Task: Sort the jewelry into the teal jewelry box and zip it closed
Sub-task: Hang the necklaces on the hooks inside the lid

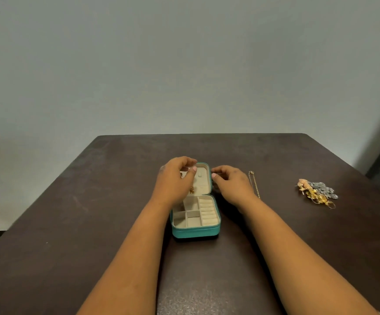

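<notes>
The teal jewelry box [195,231] lies open in the middle of the dark table, its beige lid flat at the far side and its beige compartments and ring rolls toward me. A small gold piece [191,190] hangs inside the lid. My left hand [175,178] hovers over the lid's left part, fingers curled and pinched on something small that I cannot make out. My right hand [232,184] rests at the lid's right edge, fingertips touching it. A thin gold chain [254,184] lies just right of my right hand. A heap of gold and silver jewelry [317,193] sits far right.
The dark brown table [93,212] ends at a far edge close behind the box, against a plain grey wall. A dark object stands off the table's right corner.
</notes>
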